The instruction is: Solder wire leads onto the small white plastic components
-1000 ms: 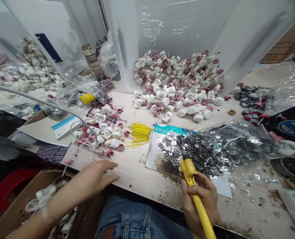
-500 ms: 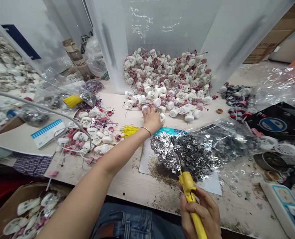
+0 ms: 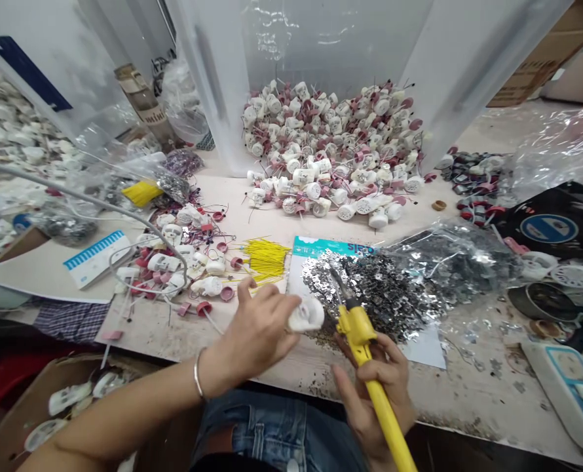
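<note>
My left hand (image 3: 255, 331) pinches a small white round part (image 3: 306, 314) just above the table's near edge. Close beside it, my right hand (image 3: 373, 387) is closed round a yellow soldering iron (image 3: 370, 377), whose dark tip points up into a heap of small shiny metal pieces (image 3: 375, 292). That heap lies on a white and teal card (image 3: 321, 248). A big pile of white and pink parts (image 3: 331, 147) fills the back of the table. A bundle of thin yellow wires (image 3: 266, 257) lies left of the card.
A smaller scatter of white parts and pink caps (image 3: 183, 259) lies at the left. A cardboard box (image 3: 50, 406) with finished parts stands low at the left. Clear plastic bags (image 3: 468, 262) cover the right side. A white power strip (image 3: 564, 387) sits at the near right.
My left hand went out to the big pile at the back, then came back near the table edge holding a white part. The soldering iron has stayed by the metal heap.
</note>
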`<state>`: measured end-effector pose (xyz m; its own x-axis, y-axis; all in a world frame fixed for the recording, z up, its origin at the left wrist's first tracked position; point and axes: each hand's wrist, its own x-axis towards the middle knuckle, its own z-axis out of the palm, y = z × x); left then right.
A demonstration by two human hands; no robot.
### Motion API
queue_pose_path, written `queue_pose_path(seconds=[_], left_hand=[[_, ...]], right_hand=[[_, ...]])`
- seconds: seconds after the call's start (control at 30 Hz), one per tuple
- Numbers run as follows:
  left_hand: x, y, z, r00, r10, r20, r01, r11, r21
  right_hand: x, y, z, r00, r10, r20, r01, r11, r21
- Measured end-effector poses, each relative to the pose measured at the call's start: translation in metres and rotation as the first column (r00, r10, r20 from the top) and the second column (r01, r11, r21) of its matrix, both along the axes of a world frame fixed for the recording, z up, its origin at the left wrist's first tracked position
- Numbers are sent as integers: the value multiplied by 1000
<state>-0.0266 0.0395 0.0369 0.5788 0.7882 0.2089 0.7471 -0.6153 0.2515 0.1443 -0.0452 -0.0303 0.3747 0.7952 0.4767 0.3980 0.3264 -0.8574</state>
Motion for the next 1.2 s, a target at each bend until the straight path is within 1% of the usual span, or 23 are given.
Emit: queue_pose_path(seconds=[0.03,0.1,0.17,0.2,0.23,0.3,0.37,0.4,0.47,0.53,0.57,0.63,0.7,0.73,0.8,0.87,0.9,0.93,0.97,1.03,1.07,1.13,1.2], left_hand=[[0,-12,-10,999,-48,-15,48,999,6],[1,-28,-29,993,-111,-30,113,992,55],[3,-35,-44,986,-153,-62,159,982,101],[3,-36,-48,981,-170,-91,178,979,98],[2,-37,-49,975,-185,-120,195,978,73],[-2,-37,-47,966,-217,-141,217,976,-19],[-10,-37,-41,975,-208,-73,200,974,-109],[-14,-37,-38,986,-168,-9,165,977,-136],[-22,-38,-33,994,-26,106,46,980,-195],[-26,-40,-33,986,94,139,-53,961,-272],[-27,-41,-34,987,104,125,-61,950,-308],[-25,-43,-38,997,23,75,5,936,-353],[-20,-43,-44,996,-73,43,84,931,-356],[-17,-43,-46,994,-97,45,106,932,-348],[-13,-41,-49,991,-71,117,104,946,-307],[-10,-40,-51,969,-12,246,87,951,-296],[-9,-40,-51,951,12,310,90,945,-314],[-7,-39,-51,931,29,363,103,935,-339],[-5,-39,-51,916,39,400,120,923,-366],[0,-40,-49,905,49,423,140,903,-406],[3,-40,-48,912,54,406,132,899,-418],[8,-39,-44,942,69,330,88,895,-438],[13,-38,-41,960,89,264,40,894,-446]], right_hand=[[-4,1,-3,1000,26,17,-26,999,-30],[-8,5,-12,995,30,94,-23,997,-80],[-7,8,-20,976,26,214,-10,997,-75],[-4,9,-23,961,33,273,-19,998,-52],[-1,9,-25,944,45,326,-39,999,-24],[9,8,-28,913,70,403,-83,996,15],[17,5,-26,898,77,433,-100,994,32],[20,3,-25,901,68,429,-95,995,40],[22,0,-22,912,46,408,-75,996,57],[19,0,-19,921,47,387,-70,997,44],[17,2,-19,919,58,391,-75,997,27],[13,7,-19,909,83,408,-92,996,2],[14,14,-19,904,96,417,-107,994,4],[15,17,-19,902,100,421,-117,993,14],[21,19,-17,891,106,442,-132,991,28],[23,15,-15,884,87,460,-118,992,39],[23,11,-15,899,73,433,-98,995,36],[20,7,-14,928,71,365,-84,996,20],[16,3,-14,962,82,259,-82,997,-12],[6,-4,-13,993,119,22,-117,988,-100],[2,-5,-13,992,118,-39,-122,984,-131],[-2,-8,-12,995,84,-55,-90,989,-121],[2,-13,-9,999,13,-36,-14,999,-46]])
